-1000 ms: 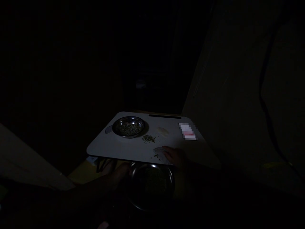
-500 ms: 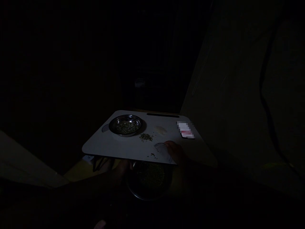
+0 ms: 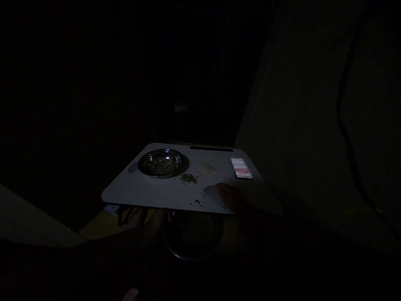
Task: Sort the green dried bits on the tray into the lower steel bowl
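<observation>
In dim light, my right hand (image 3: 232, 197) pinches a clear half-round protractor (image 3: 214, 195) at the near right of a white lap table (image 3: 140, 193). A few green seeds (image 3: 197, 202) lie just left of the protractor. Farther in are a small pile of green seeds (image 3: 188, 179) and a pale heap of grains (image 3: 208, 169). Below the near edge, my left hand (image 3: 156, 220) grips the left rim of a large metal bowl (image 3: 184, 256) of green seeds; its fingers are partly hidden in shadow.
A steel bowl (image 3: 160, 172) with mixed pale and green bits stands at the table's far left, beside another clear rounded piece (image 3: 133, 168). A phone with a blurred screen (image 3: 241, 168) lies at the right. A wall (image 3: 291, 125) rises on the right with a dark cable (image 3: 341, 121).
My right hand and the protractor have shifted slightly right across the table, away from the few loose seeds. My left hand stays by the lower bowl. The view has turned a little.
</observation>
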Tool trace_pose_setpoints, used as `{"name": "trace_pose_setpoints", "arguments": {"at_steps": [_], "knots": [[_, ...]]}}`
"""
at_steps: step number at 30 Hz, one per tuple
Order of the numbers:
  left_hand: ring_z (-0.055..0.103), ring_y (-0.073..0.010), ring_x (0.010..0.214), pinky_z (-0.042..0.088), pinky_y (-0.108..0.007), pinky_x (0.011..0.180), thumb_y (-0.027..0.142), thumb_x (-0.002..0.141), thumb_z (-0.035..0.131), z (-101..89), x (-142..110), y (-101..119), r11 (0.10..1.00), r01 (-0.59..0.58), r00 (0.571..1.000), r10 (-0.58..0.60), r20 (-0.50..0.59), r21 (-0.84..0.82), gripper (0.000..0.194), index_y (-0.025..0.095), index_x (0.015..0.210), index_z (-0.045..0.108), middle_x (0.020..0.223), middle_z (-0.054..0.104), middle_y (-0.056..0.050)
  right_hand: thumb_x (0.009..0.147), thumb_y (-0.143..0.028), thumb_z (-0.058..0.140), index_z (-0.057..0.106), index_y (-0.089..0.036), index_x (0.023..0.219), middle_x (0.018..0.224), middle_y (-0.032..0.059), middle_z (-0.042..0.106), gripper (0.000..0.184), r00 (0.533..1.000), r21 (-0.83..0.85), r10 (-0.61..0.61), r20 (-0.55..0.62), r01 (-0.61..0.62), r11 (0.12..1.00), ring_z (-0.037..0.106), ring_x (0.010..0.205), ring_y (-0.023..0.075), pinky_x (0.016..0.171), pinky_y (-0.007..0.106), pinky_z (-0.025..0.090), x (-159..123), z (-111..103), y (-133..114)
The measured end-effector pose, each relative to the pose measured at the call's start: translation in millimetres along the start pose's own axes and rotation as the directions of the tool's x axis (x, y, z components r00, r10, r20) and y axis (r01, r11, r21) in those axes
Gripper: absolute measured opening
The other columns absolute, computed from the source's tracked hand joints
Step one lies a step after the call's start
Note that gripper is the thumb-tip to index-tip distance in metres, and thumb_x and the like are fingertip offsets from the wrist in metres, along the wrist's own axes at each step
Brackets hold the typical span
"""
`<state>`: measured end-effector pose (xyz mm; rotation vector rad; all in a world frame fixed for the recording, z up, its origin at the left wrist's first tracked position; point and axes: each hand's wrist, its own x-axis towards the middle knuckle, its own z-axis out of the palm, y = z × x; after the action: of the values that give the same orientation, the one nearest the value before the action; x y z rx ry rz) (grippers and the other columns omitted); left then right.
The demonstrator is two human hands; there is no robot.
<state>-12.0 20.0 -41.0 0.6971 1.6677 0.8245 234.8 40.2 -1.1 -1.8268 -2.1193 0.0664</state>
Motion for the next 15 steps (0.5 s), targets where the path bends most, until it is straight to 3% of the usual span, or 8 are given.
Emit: {"name": "trace_pose_setpoints", "arguments": {"at_steps": [3,5,8,11,15], "knots": [[0.043,-0.0151,0.038,0.033,-0.028,0.038,0.018,0.046,0.046,0.2,-11,3,0.994,-0.11,0.993,0.109,-0.041,-0.006,0.009,0.019,0.039,0.041,0.035,0.043,0.001,0.08,-0.028,0.026,0.053,-0.022,0.098,0.093,0.0014,0.06,0.033,1.0,-0.055,0.005,0.018,-0.004,0.998,0.055,0.078,0.0146,0.068,0.024,0.038,0,-3,-4],[0.043,-0.0151,0.038,0.033,-0.028,0.037,0.02,0.047,0.047,0.0,-16,6,0.993,-0.117,0.992,0.116,-0.057,-0.006,0.01,0.019,0.039,0.041,0.035,0.044,0.001,0.08,-0.029,0.026,0.053,-0.022,0.097,0.091,0.0015,0.061,0.033,1.0,-0.074,0.001,0.024,0.001,0.997,0.055,0.076,0.0145,0.065,0.023,0.038,1,-4,-5],[0.044,-0.016,0.038,0.035,-0.029,0.037,0.021,0.048,0.045,-0.6,-19,9,0.999,-0.028,0.998,0.029,0.055,-0.019,0.011,0.019,0.037,0.041,0.035,0.044,0.0,0.08,-0.028,0.025,0.054,-0.022,0.096,0.089,0.0016,0.061,0.033,1.0,-0.095,-0.002,0.029,0.004,0.995,0.055,0.074,0.014,0.063,0.023,0.037,2,-4,-6],[0.045,-0.0158,0.037,0.036,-0.029,0.037,0.018,0.046,0.043,-1.9,-18,9,0.999,-0.01,0.99,0.015,0.138,-0.032,0.01,0.019,0.037,0.041,0.034,0.044,0.0,0.08,-0.029,0.024,0.053,-0.023,0.097,0.085,0.002,0.062,0.034,0.999,-0.115,0.002,0.036,0.002,0.993,0.055,0.07,0.0136,0.06,0.023,0.036,2,-4,-7],[0.046,-0.0177,0.039,0.035,-0.029,0.036,0.02,0.047,0.047,-5.0,-20,8,0.998,-0.059,0.997,0.061,-0.052,0.031,0.005,0.019,0.042,0.045,0.037,0.046,0.0,0.081,-0.029,0.024,0.052,-0.023,0.099,0.085,0.0019,0.062,0.034,1.0,-0.118,0.002,0.027,0.001,0.993,0.055,0.068,0.0132,0.059,0.022,0.036,0,-4,-9]]}}
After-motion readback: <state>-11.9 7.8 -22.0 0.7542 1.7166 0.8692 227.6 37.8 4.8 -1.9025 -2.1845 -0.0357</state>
